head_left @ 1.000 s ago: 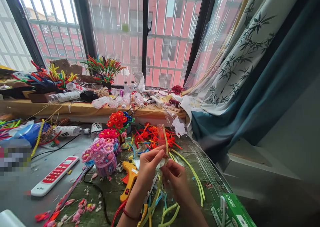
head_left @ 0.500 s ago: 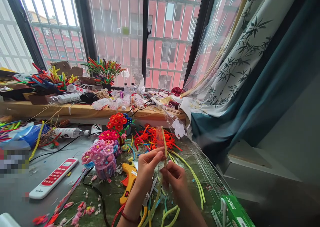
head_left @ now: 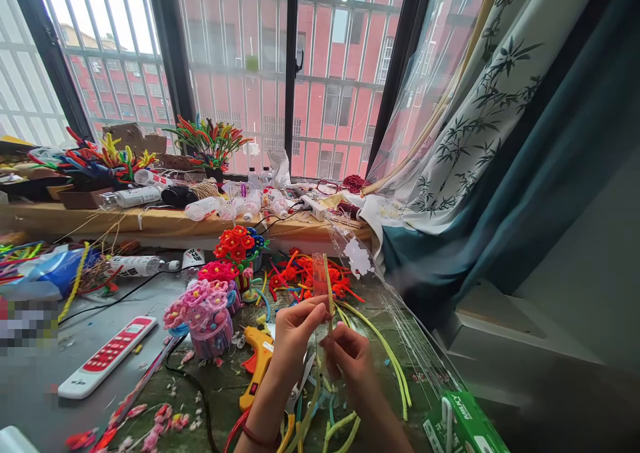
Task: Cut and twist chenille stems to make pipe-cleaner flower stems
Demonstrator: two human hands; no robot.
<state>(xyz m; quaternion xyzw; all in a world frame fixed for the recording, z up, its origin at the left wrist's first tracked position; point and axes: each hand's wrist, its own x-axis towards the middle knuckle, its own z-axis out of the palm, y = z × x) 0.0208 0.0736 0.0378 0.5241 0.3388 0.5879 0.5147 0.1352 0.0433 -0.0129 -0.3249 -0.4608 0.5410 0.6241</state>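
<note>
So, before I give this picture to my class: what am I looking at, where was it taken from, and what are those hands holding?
There is no machine here. A person is working with bare hands, and the picture comes from a camera worn on the head, looking forward and down.

The left hand and the right hand both pinch a yellow-green pipe cleaner, which stands upright between them.

On the table lie a yellow glue gun, a red and white remote control, a pink flower basket, red flowers and a green box.

Behind them is a window with a red building outside.
</note>
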